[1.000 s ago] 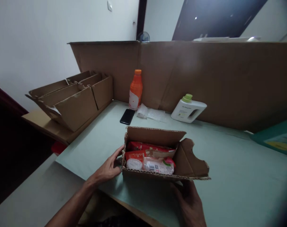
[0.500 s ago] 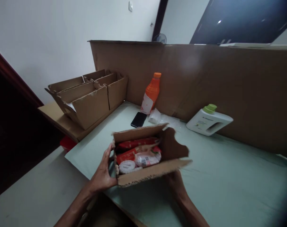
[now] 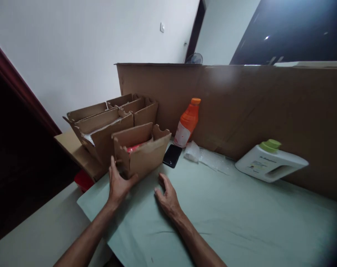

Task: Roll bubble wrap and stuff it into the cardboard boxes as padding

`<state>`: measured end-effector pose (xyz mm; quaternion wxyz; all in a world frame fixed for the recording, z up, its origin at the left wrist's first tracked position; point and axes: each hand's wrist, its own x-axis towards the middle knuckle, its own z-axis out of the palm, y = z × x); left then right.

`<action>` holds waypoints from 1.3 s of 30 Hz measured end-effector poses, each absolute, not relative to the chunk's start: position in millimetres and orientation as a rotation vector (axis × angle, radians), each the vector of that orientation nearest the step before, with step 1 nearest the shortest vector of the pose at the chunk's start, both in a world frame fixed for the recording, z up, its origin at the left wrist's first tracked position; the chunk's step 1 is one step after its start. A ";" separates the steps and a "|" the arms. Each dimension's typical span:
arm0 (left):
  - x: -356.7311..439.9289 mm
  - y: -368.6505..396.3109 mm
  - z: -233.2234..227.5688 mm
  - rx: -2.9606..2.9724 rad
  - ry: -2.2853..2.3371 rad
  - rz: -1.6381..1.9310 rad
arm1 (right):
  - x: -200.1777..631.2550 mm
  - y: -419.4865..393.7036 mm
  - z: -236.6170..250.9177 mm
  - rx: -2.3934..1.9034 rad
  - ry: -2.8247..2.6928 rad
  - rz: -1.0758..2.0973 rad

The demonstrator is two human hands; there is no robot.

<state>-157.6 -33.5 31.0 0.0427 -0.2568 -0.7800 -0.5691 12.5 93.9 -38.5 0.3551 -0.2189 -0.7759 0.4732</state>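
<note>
- Since a second ago: small cardboard box (image 3: 142,154) gone from the near middle of the tabletop (image 3: 240,222) to its far left edge, now just beside the row of bigger cartons (image 3: 102,126).
- Left hand (image 3: 117,182): I see it grasping the box's near left corner, thumb up the side.
- Right hand (image 3: 166,193): released, fingers spread flat on the tabletop, apart from the box.
- Handling, my judgement: light, packets inside showing red; corrugated walls stiff, torn flaps weak. I'd grip the lower corners or the base, never the flaps.
- Nearby: phone (image 3: 172,155), orange bottle (image 3: 187,122), white jug (image 3: 271,163) along the far edge.
</note>
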 end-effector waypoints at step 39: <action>-172.9 145.0 11.8 -0.673 -2.584 -1.736 | 19.1 90.9 -24.3 -0.546 -2.034 1.252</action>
